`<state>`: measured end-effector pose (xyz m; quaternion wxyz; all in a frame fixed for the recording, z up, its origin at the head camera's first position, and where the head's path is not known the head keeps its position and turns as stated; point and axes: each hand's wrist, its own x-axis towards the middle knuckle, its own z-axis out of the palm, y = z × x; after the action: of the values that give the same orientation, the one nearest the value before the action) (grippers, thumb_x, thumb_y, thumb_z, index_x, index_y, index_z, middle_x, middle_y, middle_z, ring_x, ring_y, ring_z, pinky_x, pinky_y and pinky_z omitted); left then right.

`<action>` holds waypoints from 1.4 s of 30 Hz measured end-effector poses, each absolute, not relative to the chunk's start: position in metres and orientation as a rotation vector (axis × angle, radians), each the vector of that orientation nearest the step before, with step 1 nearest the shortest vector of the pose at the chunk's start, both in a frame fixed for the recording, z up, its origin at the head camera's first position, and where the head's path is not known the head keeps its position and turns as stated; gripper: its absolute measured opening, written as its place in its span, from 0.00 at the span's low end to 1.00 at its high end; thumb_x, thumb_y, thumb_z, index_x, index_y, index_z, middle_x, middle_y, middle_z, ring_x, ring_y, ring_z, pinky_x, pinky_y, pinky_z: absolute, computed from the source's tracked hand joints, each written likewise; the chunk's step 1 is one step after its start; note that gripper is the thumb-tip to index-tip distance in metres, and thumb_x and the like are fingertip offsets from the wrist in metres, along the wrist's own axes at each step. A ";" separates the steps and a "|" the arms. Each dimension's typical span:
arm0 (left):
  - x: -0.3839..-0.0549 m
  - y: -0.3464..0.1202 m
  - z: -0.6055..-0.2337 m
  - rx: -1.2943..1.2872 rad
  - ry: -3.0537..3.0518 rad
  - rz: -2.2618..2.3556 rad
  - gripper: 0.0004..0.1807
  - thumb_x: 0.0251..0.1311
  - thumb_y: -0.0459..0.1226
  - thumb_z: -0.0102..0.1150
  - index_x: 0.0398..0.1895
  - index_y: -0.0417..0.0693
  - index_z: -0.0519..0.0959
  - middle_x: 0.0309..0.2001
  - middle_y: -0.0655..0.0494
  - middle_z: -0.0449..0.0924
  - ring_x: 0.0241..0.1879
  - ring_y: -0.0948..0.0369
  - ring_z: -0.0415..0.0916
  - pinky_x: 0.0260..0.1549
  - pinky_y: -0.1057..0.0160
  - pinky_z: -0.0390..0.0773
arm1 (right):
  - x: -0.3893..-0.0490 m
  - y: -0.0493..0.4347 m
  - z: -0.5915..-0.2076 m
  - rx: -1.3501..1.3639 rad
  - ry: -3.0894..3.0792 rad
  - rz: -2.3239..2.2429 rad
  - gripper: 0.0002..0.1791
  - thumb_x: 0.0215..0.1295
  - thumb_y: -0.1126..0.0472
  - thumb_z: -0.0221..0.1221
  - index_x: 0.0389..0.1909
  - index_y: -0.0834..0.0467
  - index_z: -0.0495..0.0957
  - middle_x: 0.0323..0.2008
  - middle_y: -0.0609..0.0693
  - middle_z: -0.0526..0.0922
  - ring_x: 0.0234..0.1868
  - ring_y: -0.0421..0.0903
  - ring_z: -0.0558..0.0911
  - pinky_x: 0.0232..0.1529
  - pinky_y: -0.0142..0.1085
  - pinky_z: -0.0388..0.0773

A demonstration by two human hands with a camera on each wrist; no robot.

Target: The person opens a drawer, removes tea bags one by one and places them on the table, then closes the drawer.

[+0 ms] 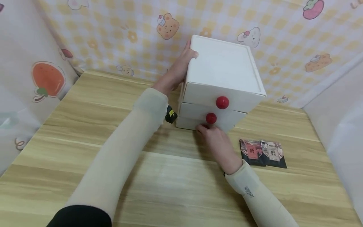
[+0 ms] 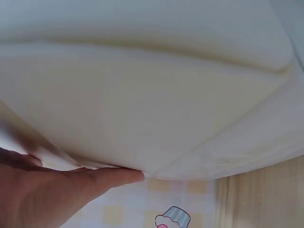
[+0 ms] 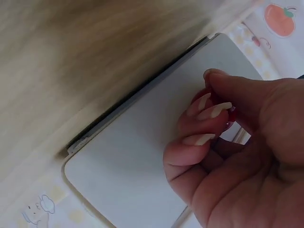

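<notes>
A white drawer cabinet (image 1: 224,64) stands at the back of the table, with red knobs on its upper drawer (image 1: 198,93) and middle drawer (image 1: 193,110). My left hand (image 1: 180,66) rests against the cabinet's left side, thumb at the top edge. In the left wrist view, that hand's thumb (image 2: 111,178) lies fairly straight along the white panel. Low at the front, my right hand (image 1: 216,138) pinches the red knob (image 3: 198,94) of the bottom drawer (image 3: 128,156). Fingers cover most of this knob. All drawers look closed.
Two dark printed packets (image 1: 252,152) lie overlapping on the wooden table (image 1: 170,189), right of the cabinet. A yellow checked cloth (image 1: 113,34) with cartoon prints hangs behind. Pale walls (image 1: 337,119) flank the table on both sides.
</notes>
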<state>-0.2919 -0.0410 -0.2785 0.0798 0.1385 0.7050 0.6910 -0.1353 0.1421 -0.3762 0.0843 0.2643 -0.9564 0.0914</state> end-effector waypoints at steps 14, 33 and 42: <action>-0.287 -0.036 -0.282 0.398 2.097 2.070 0.42 0.68 0.49 0.32 0.82 0.68 0.29 0.82 0.70 0.27 0.78 0.71 0.32 0.78 0.55 0.36 | -0.130 0.146 -0.382 0.807 -2.808 0.170 0.15 0.61 0.75 0.64 0.45 0.56 0.85 0.35 0.58 0.85 0.30 0.51 0.81 0.32 0.45 0.82; -0.292 -0.040 -0.277 0.431 2.123 2.070 0.41 0.69 0.49 0.30 0.82 0.68 0.29 0.82 0.69 0.28 0.79 0.70 0.34 0.77 0.56 0.38 | -0.124 0.141 -0.368 0.788 -2.842 0.263 0.09 0.63 0.66 0.67 0.44 0.56 0.86 0.35 0.56 0.86 0.32 0.50 0.81 0.35 0.43 0.82; -0.290 -0.038 -0.278 0.412 2.129 2.062 0.40 0.69 0.49 0.30 0.82 0.69 0.29 0.83 0.69 0.28 0.79 0.68 0.34 0.77 0.55 0.39 | -0.118 0.143 -0.370 0.810 -2.836 0.230 0.11 0.63 0.66 0.67 0.46 0.55 0.86 0.36 0.57 0.86 0.32 0.51 0.83 0.33 0.43 0.83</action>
<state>-0.2897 -0.0377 -0.2780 0.0745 0.1374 0.7095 0.6872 -0.1183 0.1432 -0.3705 0.0915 0.2727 -0.9546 0.0775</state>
